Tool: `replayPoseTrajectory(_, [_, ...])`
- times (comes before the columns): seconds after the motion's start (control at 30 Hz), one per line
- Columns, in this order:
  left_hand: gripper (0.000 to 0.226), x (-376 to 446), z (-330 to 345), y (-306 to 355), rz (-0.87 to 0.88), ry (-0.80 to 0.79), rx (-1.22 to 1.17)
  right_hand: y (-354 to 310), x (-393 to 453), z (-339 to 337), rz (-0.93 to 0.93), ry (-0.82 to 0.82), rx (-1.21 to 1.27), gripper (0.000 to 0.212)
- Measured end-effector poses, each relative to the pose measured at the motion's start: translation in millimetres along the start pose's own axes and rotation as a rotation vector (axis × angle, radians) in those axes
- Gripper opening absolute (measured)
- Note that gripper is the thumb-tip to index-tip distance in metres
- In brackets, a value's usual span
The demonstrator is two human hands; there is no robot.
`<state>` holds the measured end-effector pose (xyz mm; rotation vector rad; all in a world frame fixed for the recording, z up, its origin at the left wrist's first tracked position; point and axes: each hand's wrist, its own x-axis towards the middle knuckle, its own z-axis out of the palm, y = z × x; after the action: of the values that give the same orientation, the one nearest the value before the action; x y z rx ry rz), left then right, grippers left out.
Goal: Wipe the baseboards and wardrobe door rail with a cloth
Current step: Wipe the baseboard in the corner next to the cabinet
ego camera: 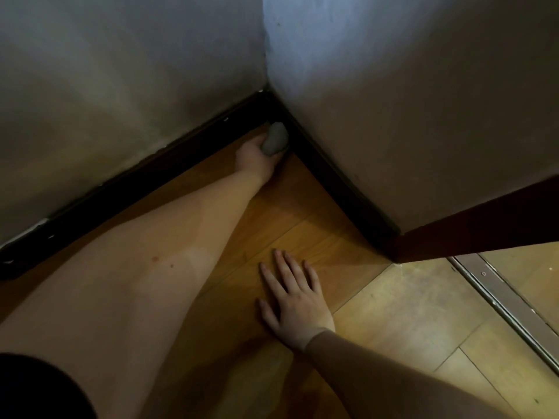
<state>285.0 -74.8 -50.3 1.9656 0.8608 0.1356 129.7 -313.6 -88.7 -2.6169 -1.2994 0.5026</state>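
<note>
Left hand: the left hand reaches far into the corner of the room, arm stretched out low over the floor; its fingers are curled round a grey cloth.
Cloth: the cloth is bunched into a small wad, sticking out past the fingers and pressed right into the corner where the two baseboards meet, touching the foot of the right one.
Right hand: the right hand lies flat on the floor, near and to the right of the other arm, palm down, fingers straight and spread, holding nothing.
Left baseboard: a dark baseboard runs along the foot of the left wall, from the near left up to the corner, with pale specks along its top edge.
Right baseboard: a second dark strip runs from the corner down toward the near right, ending at a reddish-brown door edge.
Rail: a metal rail with a visible screw lies in the floor at the right, well apart from both hands.
Floor: wooden floor, darker near the corner, lighter toward the rail.
Walls: two plain walls, dim, with a bluish patch of light by the corner.
Sleeve: a brown sleeve covers the right forearm to the wrist.
</note>
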Motion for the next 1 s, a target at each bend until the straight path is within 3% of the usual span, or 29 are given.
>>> replayPoseTrajectory(0.23, [0.058,-45.4,4.9,15.5,0.080,-0.248,0.220,0.0,0.1,0.3,0.014,-0.025,-0.019,0.067])
replayPoseTrajectory(0.47, [0.050,-97.6,31.8,16.0,0.136,-0.248,0.215,4.9,-8.6,-5.8,-0.009,-0.063,-0.012,0.067])
replayPoseTrajectory(0.63, [0.051,-119.7,38.4,19.9,0.135,-0.284,0.193,40.7,-77.1,-3.3,0.000,-0.070,-0.006,0.067])
replayPoseTrajectory(0.8, [0.049,-143.4,50.4,16.9,0.192,-0.345,0.219,63.3,-120.5,1.8,0.121,-0.045,-0.046,0.065])
replayPoseTrajectory(1.0, [0.055,-152.9,61.5,18.1,0.210,-0.293,0.328,50.3,-118.4,2.0,0.243,-0.028,-0.009,0.064])
